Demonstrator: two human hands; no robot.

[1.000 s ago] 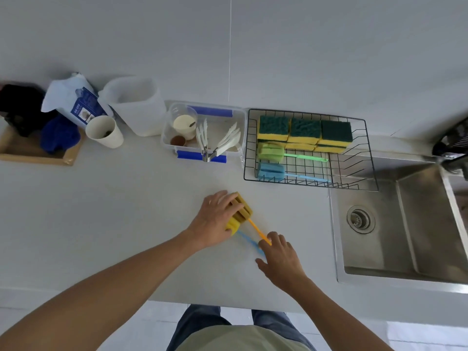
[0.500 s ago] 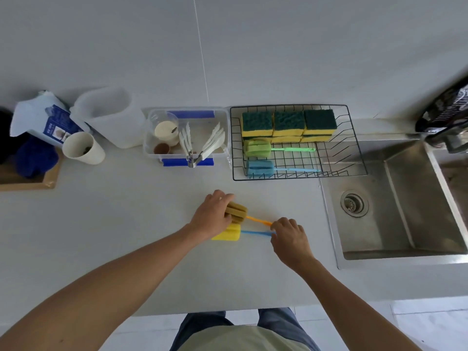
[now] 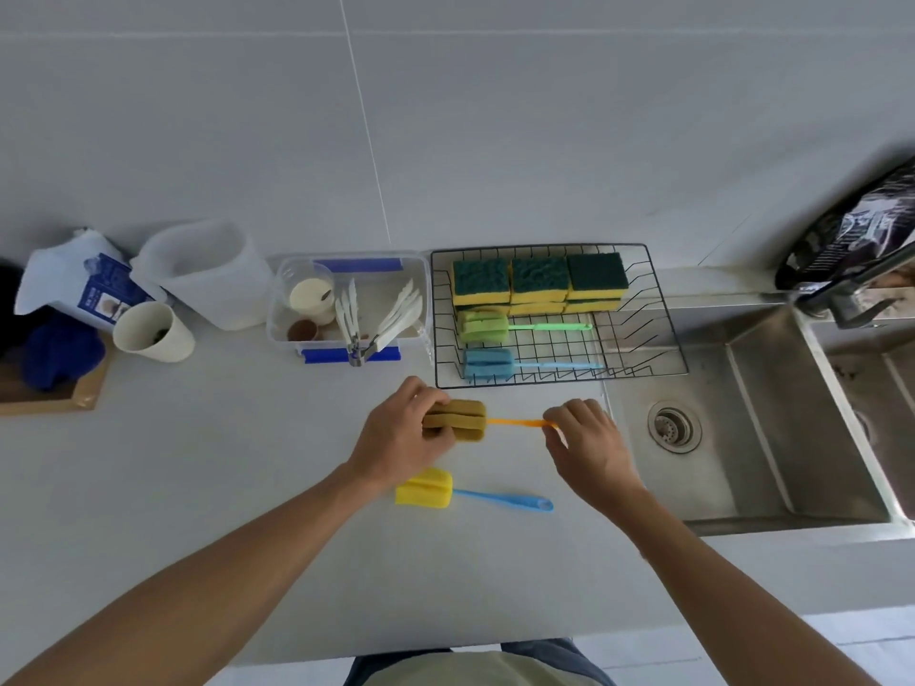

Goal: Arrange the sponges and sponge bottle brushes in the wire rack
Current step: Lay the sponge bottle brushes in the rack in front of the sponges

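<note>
My left hand (image 3: 398, 438) grips the brownish sponge head of an orange-handled bottle brush (image 3: 465, 422), held level just in front of the wire rack (image 3: 643, 289). My right hand (image 3: 586, 440) pinches the far end of its orange handle. A yellow-headed brush with a blue handle (image 3: 431, 493) lies on the counter below my hands. In the rack, three green-and-yellow sponges (image 3: 539, 282) stand along the back, with more beneath them. In front of them lie a green brush (image 3: 485, 325) and a blue brush (image 3: 490, 363).
A steel sink (image 3: 772, 418) sits right of the rack, with a tap above its corner. Left of the rack are a clear tub of white utensils (image 3: 351, 309), a white jug (image 3: 208, 274), a cup (image 3: 151, 331), a pouch and a wooden tray (image 3: 79, 396).
Both hands lifted the orange-handled brush away from the yellow one and carried it toward the rack. The yellow brush stayed on the counter. The camera view shifted.
</note>
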